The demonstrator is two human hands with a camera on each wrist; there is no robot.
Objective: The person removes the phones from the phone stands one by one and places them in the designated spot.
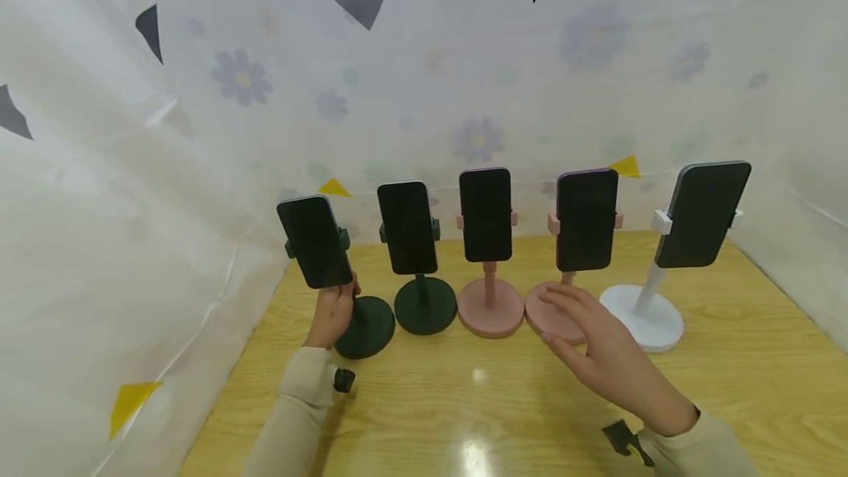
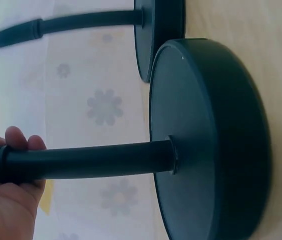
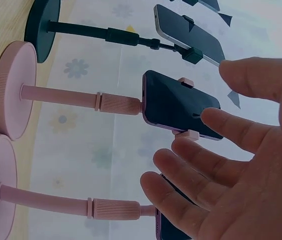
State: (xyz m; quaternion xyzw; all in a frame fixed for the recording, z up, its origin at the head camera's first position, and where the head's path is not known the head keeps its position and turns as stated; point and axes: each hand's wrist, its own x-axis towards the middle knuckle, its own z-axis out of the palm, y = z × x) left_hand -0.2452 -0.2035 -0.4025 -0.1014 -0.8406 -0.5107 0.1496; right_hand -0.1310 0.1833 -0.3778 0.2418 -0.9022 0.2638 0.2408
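Note:
At the left end of a row of phone stands, my left hand (image 1: 333, 311) grips the upper post of a dark green phone stand (image 2: 91, 161). Its clamp carries a phone (image 1: 314, 241) with a dark screen, tilted to the left. The left wrist view shows fingers curled round the post above the round base. My right hand (image 1: 612, 363) holds nothing, its fingers spread and slightly bent. In the head view it lies in front of the right-hand pink phone stand (image 1: 553, 315), hiding part of that base. That stand's phone (image 1: 586, 219) has a dark screen.
A second green stand (image 1: 425, 308), another pink stand (image 1: 490, 308) and a white stand (image 1: 642, 319) each bear a phone. They stand on a wood-patterned table (image 1: 424, 403). A pale flowered curtain (image 1: 397, 109) rises behind and beside the table.

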